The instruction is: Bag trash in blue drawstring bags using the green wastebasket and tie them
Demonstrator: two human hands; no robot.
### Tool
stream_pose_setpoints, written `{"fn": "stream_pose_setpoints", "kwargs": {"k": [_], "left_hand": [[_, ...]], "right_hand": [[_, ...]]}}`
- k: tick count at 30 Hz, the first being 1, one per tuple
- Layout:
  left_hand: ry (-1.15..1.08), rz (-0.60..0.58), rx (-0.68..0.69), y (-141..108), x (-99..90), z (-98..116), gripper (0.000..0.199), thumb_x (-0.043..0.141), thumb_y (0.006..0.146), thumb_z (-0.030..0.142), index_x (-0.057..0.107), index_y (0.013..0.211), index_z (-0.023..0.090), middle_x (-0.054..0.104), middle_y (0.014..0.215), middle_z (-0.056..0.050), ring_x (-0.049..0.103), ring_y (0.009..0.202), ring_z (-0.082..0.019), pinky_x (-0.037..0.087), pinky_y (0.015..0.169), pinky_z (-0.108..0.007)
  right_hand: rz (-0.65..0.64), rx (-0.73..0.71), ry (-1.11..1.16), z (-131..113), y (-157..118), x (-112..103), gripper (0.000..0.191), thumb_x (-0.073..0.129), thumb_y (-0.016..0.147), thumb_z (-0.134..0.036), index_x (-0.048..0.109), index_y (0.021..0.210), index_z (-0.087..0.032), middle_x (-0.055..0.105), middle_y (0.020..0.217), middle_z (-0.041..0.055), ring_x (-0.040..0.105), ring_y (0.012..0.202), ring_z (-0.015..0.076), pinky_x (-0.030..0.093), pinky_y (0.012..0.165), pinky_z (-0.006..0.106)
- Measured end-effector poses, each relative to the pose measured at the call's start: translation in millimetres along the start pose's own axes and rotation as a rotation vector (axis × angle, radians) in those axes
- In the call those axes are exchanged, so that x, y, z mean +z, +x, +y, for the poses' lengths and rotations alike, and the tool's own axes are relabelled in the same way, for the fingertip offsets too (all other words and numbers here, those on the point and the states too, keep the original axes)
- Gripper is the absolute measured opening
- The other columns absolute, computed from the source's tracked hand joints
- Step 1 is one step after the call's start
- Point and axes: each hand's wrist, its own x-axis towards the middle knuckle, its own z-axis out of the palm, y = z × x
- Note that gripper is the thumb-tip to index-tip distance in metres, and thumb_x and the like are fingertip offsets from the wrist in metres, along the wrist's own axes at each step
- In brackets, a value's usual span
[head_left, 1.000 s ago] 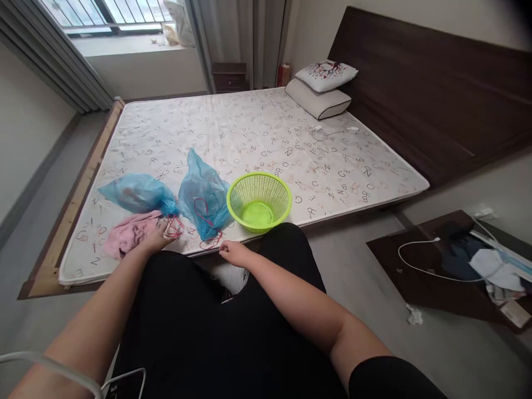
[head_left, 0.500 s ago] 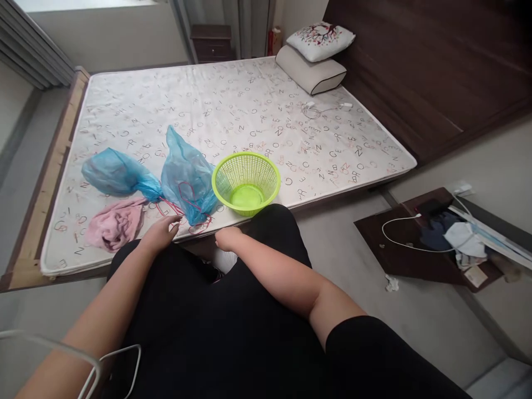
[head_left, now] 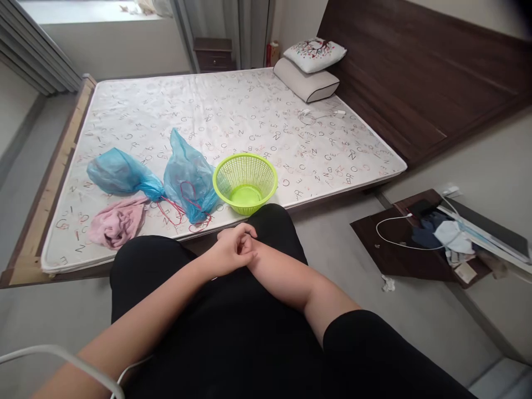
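Note:
My left hand (head_left: 233, 249) lies across my right wrist (head_left: 258, 250), above my lap. Its fingers are loosely bent, thumb and forefinger apart, and nothing shows between them. Most of my right hand is covered by the left, so its fingers are hidden. Just beyond my hands, a green plastic basket (head_left: 246, 200) sits at the mattress edge with nothing in it. To its left are a tied-up blue plastic bag (head_left: 120, 170) and a second blue plastic bag (head_left: 191, 177) standing upright. Red cords (head_left: 172, 213) trail from the bags. A crumpled pink cloth (head_left: 116, 223) lies nearest the left knee.
The mattress (head_left: 233, 105) rests on a wooden bed frame (head_left: 62, 166). At the headboard (head_left: 415, 72) are a printed cushion (head_left: 315, 54) and a beige pillow (head_left: 305, 79). A dark table (head_left: 386, 244) with cables stands at right. A white cable (head_left: 62, 354) crosses the lower left.
My left hand has moved right, from beside the red cords onto my right wrist. My right arm has stayed nearly in place. The view has tilted up slightly.

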Motion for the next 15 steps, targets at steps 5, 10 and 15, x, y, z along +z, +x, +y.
{"fn": "stream_pose_setpoints", "kwargs": {"k": [5, 10, 15], "left_hand": [[0.092, -0.132, 0.022, 8, 8.7, 1, 0.080, 0.071, 0.082, 0.021, 0.036, 0.154, 0.024, 0.066, 0.083, 0.001, 0.065, 0.118, -0.025, 0.042, 0.114, -0.051], [0.204, 0.021, -0.001, 3, -0.4, -8, 0.098, 0.078, 0.079, 0.026, 0.026, 0.163, 0.024, 0.061, 0.134, -0.015, 0.050, 0.140, -0.031, 0.025, 0.124, -0.057], [0.035, -0.049, -0.001, -1, 1.6, -8, 0.091, 0.065, 0.088, 0.021, 0.019, 0.165, 0.025, 0.071, 0.098, -0.004, 0.070, 0.096, -0.020, 0.051, 0.104, -0.046]], "right_hand": [[0.287, -0.133, 0.189, 0, -20, 4, 0.055, 0.045, 0.086, 0.001, 0.055, 0.132, -0.027, 0.048, 0.072, -0.0037, 0.055, 0.139, 0.0170, 0.046, 0.115, 0.044], [0.509, 0.066, -0.072, -60, -21, 34, 0.074, 0.037, 0.080, 0.010, 0.048, 0.145, -0.025, 0.062, 0.118, 0.0040, 0.049, 0.145, 0.0132, 0.049, 0.109, 0.032], [0.535, -0.018, -0.133, -27, -53, 24, 0.096, 0.027, 0.076, 0.017, 0.035, 0.158, -0.033, 0.065, 0.107, -0.0020, 0.056, 0.137, 0.0082, 0.047, 0.109, 0.020]]}}
